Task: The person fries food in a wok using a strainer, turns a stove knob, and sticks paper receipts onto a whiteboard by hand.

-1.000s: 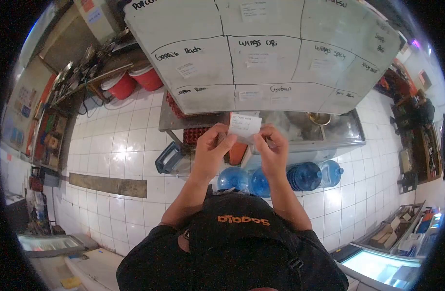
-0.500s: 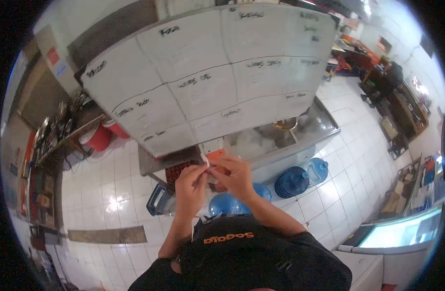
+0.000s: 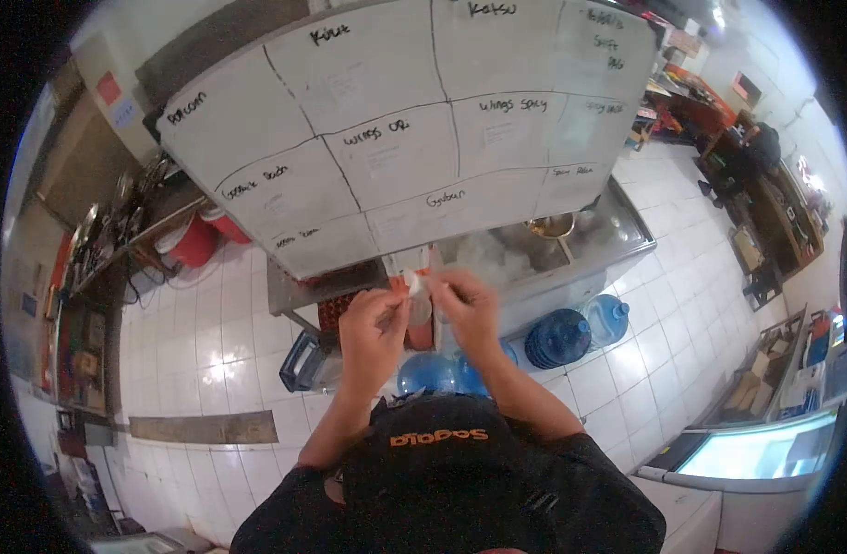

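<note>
A small white paper label [image 3: 414,283] is between my two hands, crumpled or seen edge-on. My left hand [image 3: 375,328] is closed, its thumb and fingertips pinching the label's left side. My right hand [image 3: 464,305] is closed at the label's right side, slightly blurred. Just beyond my hands stands the lid with a whiteboard surface [image 3: 396,157], marked with black lines, handwriting and small labels. Under its lower edge lies an open chest freezer [image 3: 534,268] with a gold-coloured bowl [image 3: 551,225] inside.
Blue water bottles [image 3: 557,338] stand on the tiled floor [image 3: 193,360] before the freezer. A blue crate [image 3: 302,360] and a metal table [image 3: 290,294] are at its left. Red buckets [image 3: 188,244] sit farther left, and a lit glass-topped unit [image 3: 756,445] at lower right.
The label was spread flat between both hands, then folded or turned edge-on as the hands came together. My hands have shifted left, and the view has swung round. Lately the fingertips have parted slightly.
</note>
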Tool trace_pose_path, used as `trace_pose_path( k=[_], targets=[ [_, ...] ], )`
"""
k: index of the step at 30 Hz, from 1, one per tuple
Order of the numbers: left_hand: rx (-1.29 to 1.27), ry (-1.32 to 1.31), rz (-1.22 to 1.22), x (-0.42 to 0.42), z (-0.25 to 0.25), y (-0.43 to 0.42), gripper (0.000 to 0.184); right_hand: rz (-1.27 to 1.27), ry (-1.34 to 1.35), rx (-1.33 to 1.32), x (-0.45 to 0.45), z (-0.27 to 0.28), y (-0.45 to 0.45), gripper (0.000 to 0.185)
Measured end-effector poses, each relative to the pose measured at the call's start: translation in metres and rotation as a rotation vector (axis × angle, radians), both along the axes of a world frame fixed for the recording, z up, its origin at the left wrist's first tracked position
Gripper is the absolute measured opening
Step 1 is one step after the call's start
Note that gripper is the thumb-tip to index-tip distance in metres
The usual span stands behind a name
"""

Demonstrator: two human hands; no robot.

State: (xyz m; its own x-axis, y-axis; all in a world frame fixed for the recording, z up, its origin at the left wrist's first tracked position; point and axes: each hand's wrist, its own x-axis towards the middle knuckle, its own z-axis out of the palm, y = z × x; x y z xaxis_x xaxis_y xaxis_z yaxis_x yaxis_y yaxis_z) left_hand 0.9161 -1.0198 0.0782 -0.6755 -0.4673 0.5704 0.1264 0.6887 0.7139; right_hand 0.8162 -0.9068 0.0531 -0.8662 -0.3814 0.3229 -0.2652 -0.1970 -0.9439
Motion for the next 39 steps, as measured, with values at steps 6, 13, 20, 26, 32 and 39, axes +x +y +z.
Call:
trace_pose_path(
  k=[6,13,20,26,32,39],
  targets=[
    [0.582,0.036,0.151,-0.004,0.003,-0.031,0.005,-0.373,-0.207,-0.380,-0.033,0.013,0.019,0.012],
    [0.673,-0.176,-0.531,-0.026,0.030,-0.002,0.012,-0.496,0.315,-0.241,-0.033,0.010,0.016,0.015],
    [0.716,-0.100,-0.407,-0.058,0.051,0.033,0.016,-0.442,0.411,-0.144,-0.024,0.014,0.017,0.023],
    [0.478,0.020,-0.307,-0.066,0.065,0.023,0.012,-0.375,0.155,-0.343,-0.037,0.045,0.029,0.025],
    [-0.093,0.043,-0.190,-0.089,0.120,0.009,0.011,-0.103,0.171,-0.089,-0.088,0.133,0.048,0.020],
    [-0.159,0.282,-0.009,-0.126,0.174,0.013,0.014,-0.323,0.559,-0.084,-0.133,0.187,0.022,0.022]
  ],
)
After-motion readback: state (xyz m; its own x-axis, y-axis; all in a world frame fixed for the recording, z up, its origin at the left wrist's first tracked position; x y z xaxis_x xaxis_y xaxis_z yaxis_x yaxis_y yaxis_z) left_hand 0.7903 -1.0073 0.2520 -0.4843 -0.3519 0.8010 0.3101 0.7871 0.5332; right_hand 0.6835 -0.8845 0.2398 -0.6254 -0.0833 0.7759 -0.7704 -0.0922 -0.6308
